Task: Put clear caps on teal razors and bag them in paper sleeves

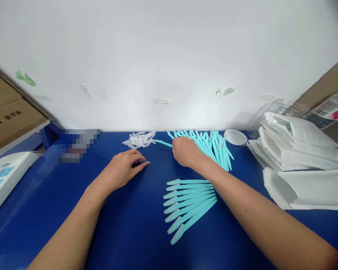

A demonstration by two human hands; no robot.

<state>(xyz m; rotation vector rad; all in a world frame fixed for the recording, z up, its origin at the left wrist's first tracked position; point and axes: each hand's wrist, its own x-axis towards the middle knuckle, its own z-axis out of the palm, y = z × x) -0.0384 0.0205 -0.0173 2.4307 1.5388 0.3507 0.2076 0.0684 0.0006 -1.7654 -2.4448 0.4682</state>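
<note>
My left hand [123,168] rests on the blue table [124,225], its fingers pinched on a small clear plastic cap [144,162]. Just beyond it lies a heap of the same clear caps [139,139]. My right hand [186,152] lies knuckles-up on the near edge of a fan of turquoise razor sticks [211,146], fingers curled among them; one stick [162,142] points out to the left of the hand. Nearer to me lies a neat row of several capped turquoise sticks [188,200].
White paper bags [293,150] are piled at the right, with a white lid [235,137] and a clear jar [284,107] behind. Cardboard boxes [8,108] stand at the left, a white packet [5,176] below them. A white wall closes the back.
</note>
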